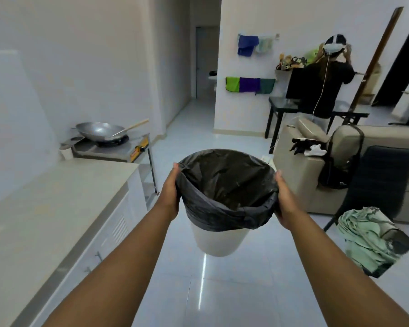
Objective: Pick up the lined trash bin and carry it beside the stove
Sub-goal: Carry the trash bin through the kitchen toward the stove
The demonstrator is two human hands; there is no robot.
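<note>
A white trash bin (pixel 216 241) lined with a black bag hangs in the air at the middle of the view, above the shiny tiled floor. My left hand (pixel 170 192) presses against the bin's left rim and my right hand (pixel 285 204) against its right rim, both gripping over the folded bag. The bag's inside looks dark and I see nothing in it. The stove (pixel 115 147), a steel gas unit on a metal stand, is ahead on the left with a wok (pixel 99 131) resting on its burner.
A pale countertop (pixel 45 208) with cabinets runs along the left, ending at the stove stand. A beige sofa (pixel 316 166), a dark chair (pixel 385 180) and a heap of green cloth (pixel 368 239) stand at the right. A person stands at a black table (pixel 281 107) far right. Open floor leads to a hallway.
</note>
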